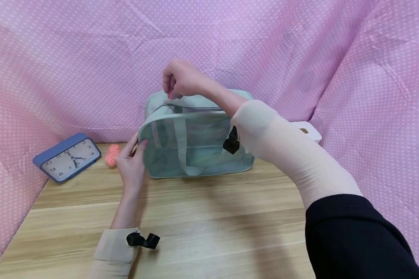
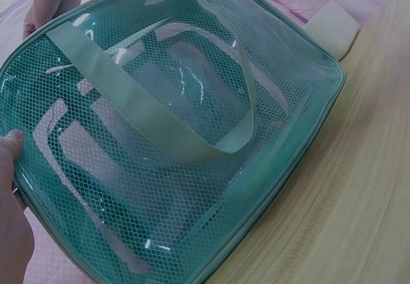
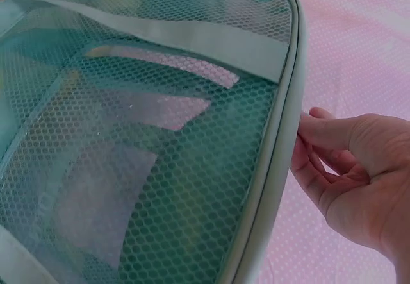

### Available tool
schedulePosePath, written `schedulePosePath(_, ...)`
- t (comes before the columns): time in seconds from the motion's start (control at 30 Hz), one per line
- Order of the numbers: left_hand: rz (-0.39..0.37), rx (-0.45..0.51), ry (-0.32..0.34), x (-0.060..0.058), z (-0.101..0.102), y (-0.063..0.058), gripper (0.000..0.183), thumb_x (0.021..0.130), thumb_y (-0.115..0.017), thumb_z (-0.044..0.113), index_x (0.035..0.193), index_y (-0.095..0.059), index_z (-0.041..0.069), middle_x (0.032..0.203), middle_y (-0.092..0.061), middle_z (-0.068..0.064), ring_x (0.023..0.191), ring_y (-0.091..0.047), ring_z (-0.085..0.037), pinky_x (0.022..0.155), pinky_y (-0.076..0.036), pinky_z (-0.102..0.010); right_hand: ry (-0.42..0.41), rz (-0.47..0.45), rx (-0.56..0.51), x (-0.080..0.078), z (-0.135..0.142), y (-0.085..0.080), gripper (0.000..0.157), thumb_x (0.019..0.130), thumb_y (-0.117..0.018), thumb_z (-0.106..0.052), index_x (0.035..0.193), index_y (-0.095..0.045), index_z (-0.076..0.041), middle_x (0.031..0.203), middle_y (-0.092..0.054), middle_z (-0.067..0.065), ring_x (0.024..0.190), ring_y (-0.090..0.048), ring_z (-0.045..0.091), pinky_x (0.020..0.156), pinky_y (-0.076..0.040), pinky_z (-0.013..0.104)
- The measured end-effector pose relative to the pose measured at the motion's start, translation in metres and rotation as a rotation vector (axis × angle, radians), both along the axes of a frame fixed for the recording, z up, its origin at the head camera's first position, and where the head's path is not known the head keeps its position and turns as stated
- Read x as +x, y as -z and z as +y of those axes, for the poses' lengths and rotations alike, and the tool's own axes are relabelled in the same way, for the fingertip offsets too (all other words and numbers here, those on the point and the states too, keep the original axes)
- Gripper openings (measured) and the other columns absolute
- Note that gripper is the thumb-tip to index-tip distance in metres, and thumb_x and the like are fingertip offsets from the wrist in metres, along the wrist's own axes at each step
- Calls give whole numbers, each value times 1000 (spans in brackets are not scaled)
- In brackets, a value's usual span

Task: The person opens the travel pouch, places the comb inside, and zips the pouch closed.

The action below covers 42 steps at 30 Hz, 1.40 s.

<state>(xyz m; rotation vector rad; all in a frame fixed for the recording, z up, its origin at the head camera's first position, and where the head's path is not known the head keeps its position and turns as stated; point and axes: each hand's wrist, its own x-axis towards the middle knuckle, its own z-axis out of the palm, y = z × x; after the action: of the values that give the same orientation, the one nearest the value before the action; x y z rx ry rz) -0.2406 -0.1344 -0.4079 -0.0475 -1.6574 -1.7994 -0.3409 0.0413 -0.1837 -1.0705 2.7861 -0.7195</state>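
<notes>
A pale green bag (image 1: 209, 155) with see-through mesh sides and cloth handles stands upright on the wooden table. Across its top runs a zipper (image 1: 195, 107), which gapes over part of its length. With bent fingers my right hand (image 1: 186, 79) pinches something small at the zipper's left end, probably the pull; the fingertips hide it. My left hand (image 1: 130, 166) grips the bag's left edge, thumb on the front panel. In the left wrist view that thumb (image 2: 11, 144) lies on the clear side. The right wrist view shows my right hand (image 3: 359, 168) beyond the bag's piped edge.
A blue clock (image 1: 70, 158) leans at the left, beside a coral bundle of yarn (image 1: 112, 155). Behind my right forearm a white object (image 1: 309, 131) shows in part. Pink dotted cloth (image 1: 90, 58) hangs around the table's back and sides.
</notes>
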Motion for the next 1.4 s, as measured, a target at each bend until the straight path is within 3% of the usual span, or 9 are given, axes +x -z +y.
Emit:
schedulePosePath(0.2, -17, -11, -14, 0, 0, 0, 30, 94, -76, 13, 123, -76, 14, 122, -76, 3, 110, -69, -1, 91, -57, -14, 12, 0, 10, 2, 5, -1, 9, 86, -77, 1, 88, -71, -5, 78, -70, -3, 70, -66, 8, 73, -58, 21)
schedulePosePath(0.57, 0, -29, -1, -1, 1, -2, 29, 95, -75, 14, 124, -76, 15, 127, -75, -3, 114, -69, -3, 92, -57, -15, 25, -8, 19, 7, 15, -9, 9, 86, -75, 4, 86, -70, -3, 77, -70, 2, 66, -64, 11, 69, -57, 23)
schedulePosePath(0.83, -7, -16, -23, 2, 1, -2, 29, 94, -75, 11, 123, -76, 11, 119, -76, 9, 112, -68, -1, 91, -57, -13, 98, -43, 54, 13, 20, -15, 8, 86, -75, 3, 89, -70, -4, 75, -70, -1, 71, -68, 14, 75, -59, 24)
schedulePosePath(1.07, 18, -13, -3, 3, 1, -2, 29, 94, -75, 10, 123, -76, 9, 121, -77, 2, 112, -69, -3, 91, -57, -15, 90, -37, 28, 12, 35, -16, 8, 86, -72, 8, 88, -71, 0, 72, -70, -1, 65, -65, 11, 70, -59, 24)
schedulePosePath(1.27, 8, 6, -10, 5, 0, -3, 29, 94, -75, 11, 123, -76, 10, 118, -77, 8, 111, -69, -3, 91, -57, -15, 127, -65, 31, 12, 47, -19, 7, 87, -74, 3, 89, -70, -2, 74, -72, -2, 66, -67, 11, 70, -58, 25)
schedulePosePath(1.4, 3, -15, -3, 4, 0, -3, 29, 94, -74, 11, 124, -76, 10, 121, -76, 5, 112, -69, -3, 92, -57, -15, 124, -67, 26, 11, 55, -20, 7, 86, -75, 3, 89, -70, -1, 74, -72, -2, 65, -66, 10, 69, -58, 24)
